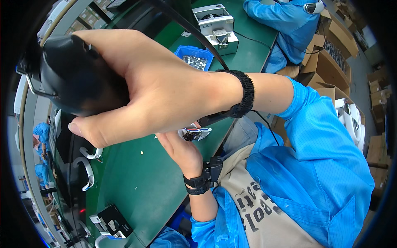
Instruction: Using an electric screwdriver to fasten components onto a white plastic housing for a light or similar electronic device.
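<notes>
Operator wears a bright blue smock point(326, 165), sleeves pushed up. Black textured wristband point(247, 93) with attached cable on one wrist; black strap with device point(202, 182) on the other.

Right hand point(157, 91) raised, wrapped round tool point(78, 78) at its left end. Left hand point(180, 151) below right hand, touching small part point(194, 133) on table point(140, 186). Parts bin point(194, 58) beyond right wrist, machine point(217, 27) behind bin. Curved pieces point(89, 165) left of left hand. Small box point(113, 221) near-left, at table edge.
</notes>
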Available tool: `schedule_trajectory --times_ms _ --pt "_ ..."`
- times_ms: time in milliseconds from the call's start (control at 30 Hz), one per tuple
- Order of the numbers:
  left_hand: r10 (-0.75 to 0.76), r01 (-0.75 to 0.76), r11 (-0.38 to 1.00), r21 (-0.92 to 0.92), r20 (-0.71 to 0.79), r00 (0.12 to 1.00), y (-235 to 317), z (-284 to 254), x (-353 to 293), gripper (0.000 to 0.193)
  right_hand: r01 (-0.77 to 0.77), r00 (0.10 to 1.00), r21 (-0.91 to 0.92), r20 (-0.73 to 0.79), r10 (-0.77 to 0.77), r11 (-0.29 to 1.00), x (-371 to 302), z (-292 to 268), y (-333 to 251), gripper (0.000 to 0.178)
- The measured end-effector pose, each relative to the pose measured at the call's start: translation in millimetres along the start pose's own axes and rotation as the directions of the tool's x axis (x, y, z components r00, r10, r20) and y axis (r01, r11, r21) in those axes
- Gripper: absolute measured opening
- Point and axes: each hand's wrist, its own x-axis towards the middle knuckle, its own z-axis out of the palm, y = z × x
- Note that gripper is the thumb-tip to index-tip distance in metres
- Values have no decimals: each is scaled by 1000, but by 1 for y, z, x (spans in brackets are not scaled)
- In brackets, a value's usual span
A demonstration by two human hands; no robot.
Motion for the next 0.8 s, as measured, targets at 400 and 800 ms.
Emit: schedule_trajectory --times_ms 400,800 --pt "-75 108 979 -174 186 980 15 -6 0 46 174 980 -179 -69 -188 968 -6 -10 -17 31" --pt "-120 132 982 -133 94 988 26 2 -7 41 114 950 517 -308 59 848 -43 -28 -42 30"
